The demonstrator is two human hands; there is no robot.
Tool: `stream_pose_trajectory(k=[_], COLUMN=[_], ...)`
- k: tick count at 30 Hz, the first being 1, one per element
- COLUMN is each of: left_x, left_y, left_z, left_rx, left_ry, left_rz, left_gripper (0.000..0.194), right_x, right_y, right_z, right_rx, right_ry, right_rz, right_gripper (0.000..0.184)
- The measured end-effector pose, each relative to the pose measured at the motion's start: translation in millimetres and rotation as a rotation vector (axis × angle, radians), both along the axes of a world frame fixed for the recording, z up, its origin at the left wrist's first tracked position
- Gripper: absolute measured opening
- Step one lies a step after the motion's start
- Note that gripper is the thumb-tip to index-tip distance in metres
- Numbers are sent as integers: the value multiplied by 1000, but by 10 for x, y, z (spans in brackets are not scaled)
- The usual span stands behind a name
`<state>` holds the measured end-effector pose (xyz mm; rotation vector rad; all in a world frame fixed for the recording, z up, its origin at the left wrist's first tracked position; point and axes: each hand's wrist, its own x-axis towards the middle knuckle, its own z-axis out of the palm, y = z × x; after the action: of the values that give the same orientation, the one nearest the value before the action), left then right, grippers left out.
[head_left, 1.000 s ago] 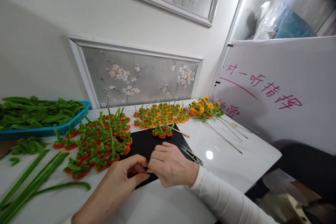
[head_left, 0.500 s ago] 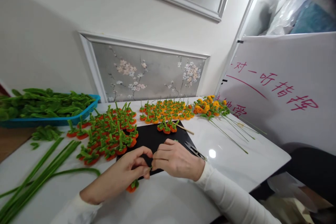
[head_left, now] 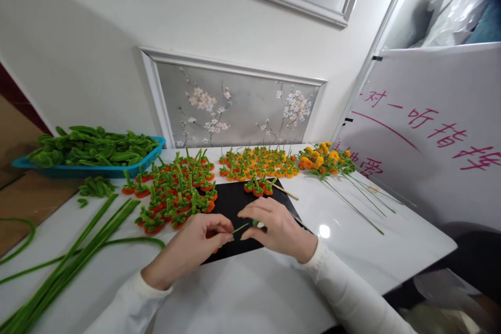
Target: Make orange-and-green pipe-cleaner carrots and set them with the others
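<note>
Stem (head_left: 240, 228) juts from left fingers (head_left: 224, 239) toward right hand (head_left: 281, 228).

The right hand (head_left: 279, 229) is now parted from the left hand (head_left: 199, 240), where both were pressed together before. A thin green stem (head_left: 240, 228) is newly exposed between them — pinched by the left fingertips. The snips (head_left: 302, 224) are now mostly covered by the right hand — and the blue basket's (head_left: 160, 149) left end is brought into view.
</note>
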<state>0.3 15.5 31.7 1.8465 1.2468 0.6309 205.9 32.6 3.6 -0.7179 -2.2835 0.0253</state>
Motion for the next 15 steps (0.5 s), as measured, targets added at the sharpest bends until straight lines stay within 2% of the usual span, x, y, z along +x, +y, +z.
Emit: stream_pose_trajectory(k=[3,9,12,15], left_x=[-7,45,73,72], left_y=[-14,-60,-79,-85], left_z=[-11,-7,2,14], left_rx=[74,244,312,302], left_ry=[34,99,130,115], left_rz=[21,35,20,-7], left_gripper=[15,8,12,15], right_x=[33,-54,-138,-179], right_y=[-16,-44,-28,-10], right_z=[59,122,76,28], right_rx=[-100,43,49,26], right_ry=[75,-147,-213,-201], right_rz=[-10,-86,-59,-29], right_gripper=[36,25,24,21])
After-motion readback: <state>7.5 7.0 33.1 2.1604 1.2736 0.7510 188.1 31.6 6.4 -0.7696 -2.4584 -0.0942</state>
